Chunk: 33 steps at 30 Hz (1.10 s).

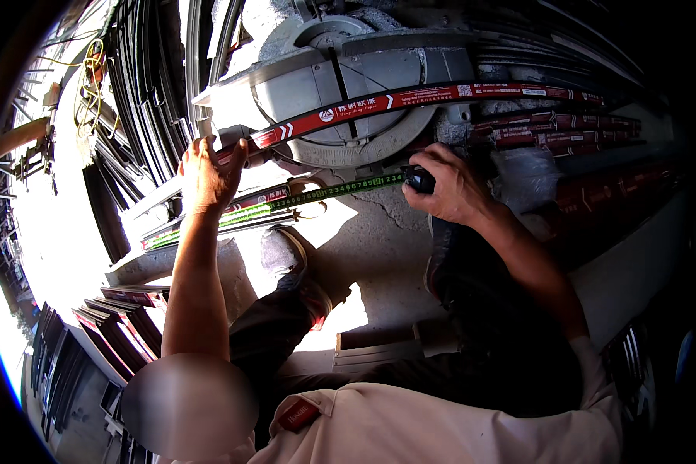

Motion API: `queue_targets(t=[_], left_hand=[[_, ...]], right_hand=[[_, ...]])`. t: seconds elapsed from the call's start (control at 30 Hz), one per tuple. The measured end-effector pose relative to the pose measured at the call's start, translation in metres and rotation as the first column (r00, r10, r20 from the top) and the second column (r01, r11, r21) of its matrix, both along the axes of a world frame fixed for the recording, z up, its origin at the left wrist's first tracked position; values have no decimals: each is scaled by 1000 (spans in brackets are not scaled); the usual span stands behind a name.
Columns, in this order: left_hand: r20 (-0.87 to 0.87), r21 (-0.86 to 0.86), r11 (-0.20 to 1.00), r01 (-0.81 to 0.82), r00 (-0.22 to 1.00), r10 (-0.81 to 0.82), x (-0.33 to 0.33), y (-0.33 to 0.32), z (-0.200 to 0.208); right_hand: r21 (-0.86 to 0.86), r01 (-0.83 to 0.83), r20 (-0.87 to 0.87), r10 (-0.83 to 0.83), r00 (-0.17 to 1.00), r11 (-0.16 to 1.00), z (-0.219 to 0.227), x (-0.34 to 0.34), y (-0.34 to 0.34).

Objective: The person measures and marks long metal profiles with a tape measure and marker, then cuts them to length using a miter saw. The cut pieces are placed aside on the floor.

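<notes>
My left hand (pixel 211 176) is closed on the left end of a long dark profile (pixel 433 94) covered in red printed film. This profile lies across the round grey saw table (pixel 379 66) and runs off to the right. In my right hand (pixel 450 189) is a tape measure (pixel 419 179) with a black case. Its green blade (pixel 348 188) is drawn out to the left, below the profile, passing behind my left forearm. Shorter profile pieces (pixel 263 198) lie alongside the blade.
Bundles of dark profiles (pixel 151 77) lie at the upper left, near a yellow cord (pixel 91 85). More red-wrapped profiles (pixel 595 131) are stacked at the right beside crumpled clear plastic (pixel 526 176). Cut pieces (pixel 116 321) stand at the lower left. My shoe (pixel 283 255) rests on the sunlit floor.
</notes>
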<state>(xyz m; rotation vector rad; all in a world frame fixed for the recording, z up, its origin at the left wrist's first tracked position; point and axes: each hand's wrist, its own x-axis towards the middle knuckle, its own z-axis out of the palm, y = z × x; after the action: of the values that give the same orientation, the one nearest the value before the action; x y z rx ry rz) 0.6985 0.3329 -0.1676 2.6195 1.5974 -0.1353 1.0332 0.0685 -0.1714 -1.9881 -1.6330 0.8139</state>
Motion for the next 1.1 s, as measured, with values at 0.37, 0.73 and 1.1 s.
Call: queue_targets(t=[0.37,0.73,1.1], left_hand=[[94,-406,908,99,993,-66,-28,33,3],[90,-622,783,4,994,66,-32,57,-2],[201,-576,815,65,977,65,-25,68,-6]], right_hand=[[-153,-74,-40,69,997,985,-52,6,-51],[2,409,-105,-407,907,912,-45,35,-2],[-447,827,-551,-833,46,341,-60,147,22]])
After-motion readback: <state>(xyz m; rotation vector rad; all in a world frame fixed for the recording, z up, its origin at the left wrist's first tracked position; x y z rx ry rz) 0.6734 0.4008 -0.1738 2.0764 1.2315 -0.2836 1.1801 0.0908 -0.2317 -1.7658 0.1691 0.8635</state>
